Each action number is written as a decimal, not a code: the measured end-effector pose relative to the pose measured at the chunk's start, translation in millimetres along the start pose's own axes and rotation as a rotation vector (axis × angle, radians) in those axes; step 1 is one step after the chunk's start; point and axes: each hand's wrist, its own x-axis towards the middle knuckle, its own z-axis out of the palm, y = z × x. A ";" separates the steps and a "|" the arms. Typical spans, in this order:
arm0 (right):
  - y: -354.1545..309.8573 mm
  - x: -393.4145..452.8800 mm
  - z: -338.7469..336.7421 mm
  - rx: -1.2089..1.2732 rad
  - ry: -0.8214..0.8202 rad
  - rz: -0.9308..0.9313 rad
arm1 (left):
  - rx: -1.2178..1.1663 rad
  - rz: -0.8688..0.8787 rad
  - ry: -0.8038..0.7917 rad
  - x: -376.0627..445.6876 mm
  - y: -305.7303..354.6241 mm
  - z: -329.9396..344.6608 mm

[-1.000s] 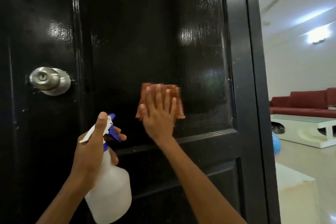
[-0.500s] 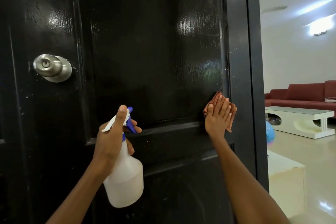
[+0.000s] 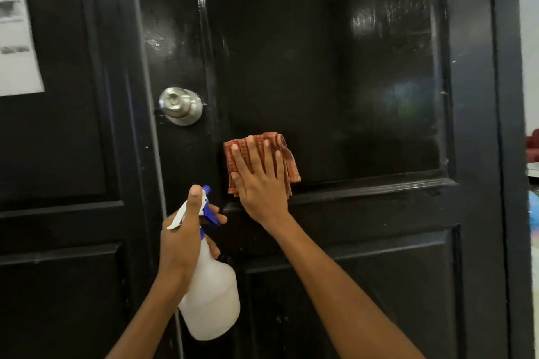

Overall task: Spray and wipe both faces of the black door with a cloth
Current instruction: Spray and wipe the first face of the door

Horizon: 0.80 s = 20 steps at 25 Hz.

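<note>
While your left hand is curling round the neck of the white spray bottle, with the forefinger lying along the top of the blue-and-white trigger head and the other fingers wrapping under the blue lever, you are holding the bottle upright and nearest to you, just in front of the lower part of the black door. Just beyond it, your right hand is pressing flat against the door with its fingers straight and spread, pinning the orange checked cloth to the bottom left corner of the upper panel, right above the horizontal rail. The cloth is lying folded and touching the glossy surface. Up and to the left of the cloth, the round silver doorknob is sticking out near the door's edge. Farther left, a white paper notice is hanging on the neighbouring black panel, its print too blurred to read.
</note>
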 end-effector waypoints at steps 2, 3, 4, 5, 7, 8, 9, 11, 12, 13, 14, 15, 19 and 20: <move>-7.2 39.3 -2.9 -0.053 0.021 -0.103 | 0.009 0.014 0.032 9.8 6.7 -17.1; -6.2 60.2 -6.7 -0.075 0.034 -0.095 | 0.008 0.027 0.035 15.3 10.9 -22.3; -6.0 79.9 -11.8 -0.088 0.052 -0.068 | 0.005 0.040 0.039 20.8 14.4 -26.7; -8.5 96.6 -16.0 -0.086 0.069 -0.029 | 0.002 0.054 0.045 26.5 17.3 -31.3; -17.3 110.2 -17.2 -0.058 0.100 0.066 | -0.004 0.071 0.053 35.6 18.9 -35.5; -21.7 107.9 -14.4 -0.044 0.113 0.085 | -0.004 0.076 0.055 38.7 18.1 -36.6; -24.2 98.7 -10.3 -0.040 0.112 0.063 | -0.005 0.078 0.057 40.7 16.8 -37.3; -21.3 69.4 3.2 -0.079 0.086 -0.111 | -0.008 0.081 0.062 44.6 13.2 -40.7; -16.5 57.2 8.4 -0.113 0.061 -0.227 | -0.011 0.081 0.065 47.5 12.3 -43.1; -11.3 50.5 10.9 -0.136 0.039 -0.315 | -0.011 0.080 0.067 51.0 12.3 -46.3; -8.7 48.8 12.6 -0.141 0.027 -0.358 | -0.011 0.074 0.069 54.8 13.6 -50.1; -9.8 48.6 13.4 -0.133 0.020 -0.355 | -0.010 0.067 0.069 58.8 15.8 -54.5; -28.9 36.9 21.8 -0.060 0.001 -0.140 | -0.006 0.044 0.088 74.1 25.3 -67.8; -35.7 31.9 25.5 -0.045 0.006 -0.113 | -0.006 0.041 0.098 79.3 26.9 -72.7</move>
